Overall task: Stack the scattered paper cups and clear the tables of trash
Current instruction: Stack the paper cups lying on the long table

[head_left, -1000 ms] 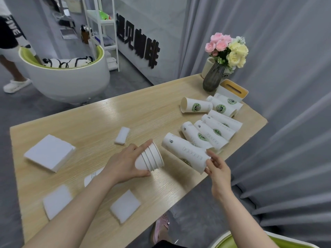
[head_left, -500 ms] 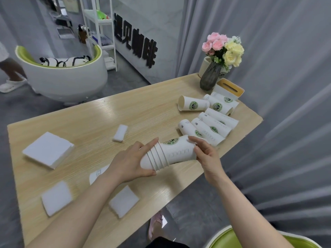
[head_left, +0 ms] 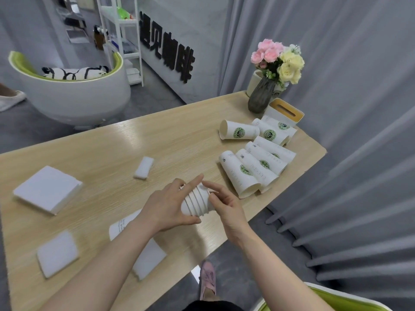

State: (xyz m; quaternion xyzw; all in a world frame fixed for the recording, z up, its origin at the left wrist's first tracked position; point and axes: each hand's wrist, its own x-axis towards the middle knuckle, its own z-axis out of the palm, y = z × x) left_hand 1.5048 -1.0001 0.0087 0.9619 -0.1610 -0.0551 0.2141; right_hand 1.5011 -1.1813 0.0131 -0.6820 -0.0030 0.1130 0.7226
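White cups [head_left: 241, 173]: seven loose; napkins [head_left: 46, 189]: four.

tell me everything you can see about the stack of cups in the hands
The stack of nested paper cups is white, looks like thin paper, and shows several rolled rims as close parallel ridges. It lies roughly on its side, held above the wooden table near its front edge. The left hand wraps its base end; the right hand covers its mouth end. No logo shows.
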